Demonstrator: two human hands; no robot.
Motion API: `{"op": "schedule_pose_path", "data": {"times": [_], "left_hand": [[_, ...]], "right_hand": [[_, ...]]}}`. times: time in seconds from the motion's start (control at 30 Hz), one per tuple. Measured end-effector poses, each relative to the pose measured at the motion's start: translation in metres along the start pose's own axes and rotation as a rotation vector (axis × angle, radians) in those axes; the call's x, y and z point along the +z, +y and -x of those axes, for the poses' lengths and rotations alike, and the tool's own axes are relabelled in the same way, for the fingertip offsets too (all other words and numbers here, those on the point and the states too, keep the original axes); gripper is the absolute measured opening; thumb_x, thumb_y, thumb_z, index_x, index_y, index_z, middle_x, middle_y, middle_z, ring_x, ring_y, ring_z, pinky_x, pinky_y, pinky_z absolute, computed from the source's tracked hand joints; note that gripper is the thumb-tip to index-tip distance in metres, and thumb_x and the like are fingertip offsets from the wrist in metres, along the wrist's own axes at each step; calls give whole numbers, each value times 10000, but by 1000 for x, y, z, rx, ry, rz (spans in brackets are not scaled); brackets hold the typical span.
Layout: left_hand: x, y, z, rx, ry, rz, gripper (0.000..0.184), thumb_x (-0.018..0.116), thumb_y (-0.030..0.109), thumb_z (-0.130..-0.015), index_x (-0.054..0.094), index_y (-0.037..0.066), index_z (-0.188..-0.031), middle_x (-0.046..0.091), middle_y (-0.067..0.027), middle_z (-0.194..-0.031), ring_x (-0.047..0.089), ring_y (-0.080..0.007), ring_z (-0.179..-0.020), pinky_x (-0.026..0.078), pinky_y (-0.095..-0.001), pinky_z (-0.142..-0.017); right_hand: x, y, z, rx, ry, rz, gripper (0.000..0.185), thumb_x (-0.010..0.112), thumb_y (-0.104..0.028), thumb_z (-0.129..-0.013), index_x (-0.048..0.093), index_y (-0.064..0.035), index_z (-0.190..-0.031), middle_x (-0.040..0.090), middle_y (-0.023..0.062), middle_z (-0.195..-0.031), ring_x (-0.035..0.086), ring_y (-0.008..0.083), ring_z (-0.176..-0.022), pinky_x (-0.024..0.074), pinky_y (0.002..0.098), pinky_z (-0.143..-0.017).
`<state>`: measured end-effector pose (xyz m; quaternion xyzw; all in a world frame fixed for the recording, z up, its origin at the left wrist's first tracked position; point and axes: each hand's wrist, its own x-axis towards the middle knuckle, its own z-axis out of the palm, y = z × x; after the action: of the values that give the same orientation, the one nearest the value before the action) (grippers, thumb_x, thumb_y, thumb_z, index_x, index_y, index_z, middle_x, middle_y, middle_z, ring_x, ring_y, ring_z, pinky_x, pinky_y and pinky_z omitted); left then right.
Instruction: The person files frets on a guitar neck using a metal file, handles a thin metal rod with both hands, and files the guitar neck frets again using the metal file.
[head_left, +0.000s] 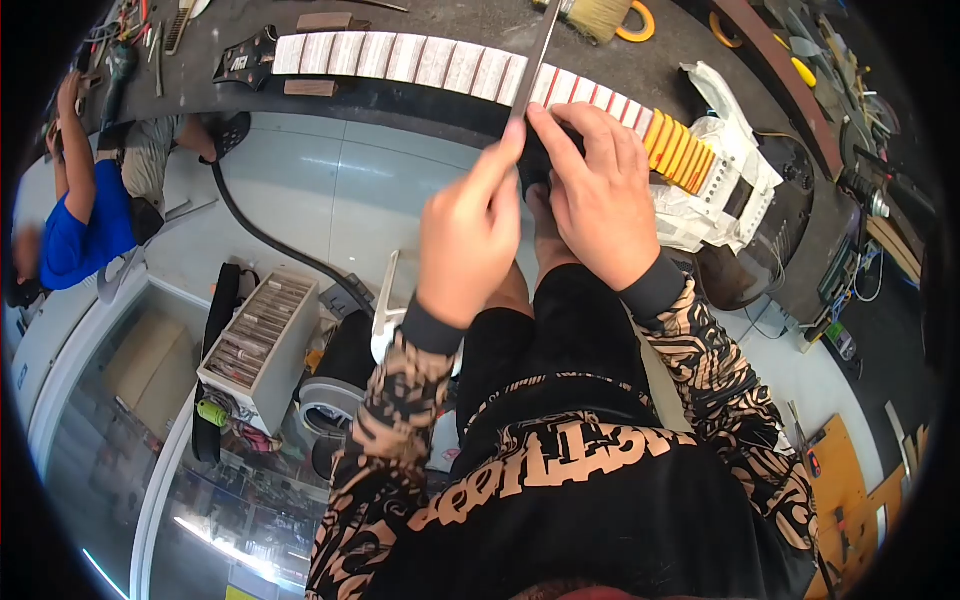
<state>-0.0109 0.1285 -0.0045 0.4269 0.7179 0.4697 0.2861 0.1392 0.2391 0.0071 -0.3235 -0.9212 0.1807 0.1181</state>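
Observation:
An electric guitar lies on the workbench, its neck covered in pale masking tape with the frets left bare. Yellow tape strips cover the fretboard near the body, which is partly masked with white paper and tape. My left hand is closed around the near end of a long, thin metal file, which lies across the neck. Beside it, my right hand is bent over the neck's near edge, its index fingertip close to the file. Its thumb is partly hidden.
Wooden blocks flank the neck near the black headstock. A brush and a yellow tape roll lie beyond the neck. A person in a blue shirt sits at left. A box of packets stands below the bench.

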Motion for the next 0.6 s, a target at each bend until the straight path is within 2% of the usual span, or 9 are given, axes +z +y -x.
{"op": "schedule_pose_path", "data": {"times": [0.07,0.13,0.2,0.33,0.37,0.47,0.53,0.57,0.6], "left_hand": [[10,8,-43,-40,-23,-1,448,687,70,-1086,743,73,-1531,813,-271,-1151,784,-490,-940,624,-477,-803],[2,26,-53,-118,-50,62,468,683,12,-1127,687,10,-1594,772,-93,-967,637,-64,-817,513,-270,-728],[-10,38,-37,-204,-16,322,500,697,8,-1134,624,3,-1629,663,21,-893,518,-17,-790,447,-237,-697],[-74,62,8,-351,-122,203,355,737,23,-1116,639,-5,-1456,638,38,-802,573,-29,-708,434,-233,-631],[-89,74,20,-437,-122,229,256,750,18,-1101,685,-25,-1345,644,37,-781,542,-18,-726,444,-257,-639],[-141,101,48,-699,-337,339,240,753,83,-1113,720,-10,-1332,755,-40,-823,646,-89,-605,497,-259,-530],[-163,116,66,-801,-381,455,220,762,97,-1112,723,-16,-1296,758,-59,-829,650,-103,-604,504,-255,-535],[-171,121,76,-804,-378,501,207,760,114,-1118,726,-12,-1278,771,-70,-844,662,-110,-612,509,-259,-544],[-179,124,86,-806,-377,551,197,757,131,-1124,729,-9,-1260,784,-80,-859,674,-116,-620,514,-262,-552]], "right_hand": [[-4,0,1,4,-16,-22,825,731,28,-825,627,-112,-1632,611,94,-1536,568,339,-1493,440,517,-1251],[-10,3,-2,2,-27,-72,807,723,27,-835,626,-99,-1626,615,102,-1539,574,350,-1494,443,521,-1254],[-22,3,-1,11,-1,-176,791,719,59,-842,627,-83,-1614,609,132,-1545,573,388,-1497,450,536,-1266],[-56,-7,-3,-72,182,-210,788,744,82,-831,634,-86,-1593,605,152,-1556,557,400,-1535,442,580,-1290],[-66,-16,-5,-155,165,-259,776,754,55,-842,639,-98,-1594,609,152,-1558,555,394,-1541,433,582,-1297],[-89,-48,-19,-462,9,-315,713,812,-88,-876,666,-112,-1573,667,125,-1442,610,340,-1472,405,569,-1324],[-87,-65,-25,-694,-193,-362,620,821,-212,-913,688,-100,-1508,729,83,-1237,695,281,-1310,450,530,-1264],[-78,-76,-24,-783,-219,-341,422,802,-274,-955,723,-103,-1333,747,29,-1015,765,251,-1100,513,477,-1137],[-71,-86,-24,-845,-330,-328,250,748,-302,-1013,719,-125,-1187,781,30,-947,804,258,-990,548,452,-1001]]}}
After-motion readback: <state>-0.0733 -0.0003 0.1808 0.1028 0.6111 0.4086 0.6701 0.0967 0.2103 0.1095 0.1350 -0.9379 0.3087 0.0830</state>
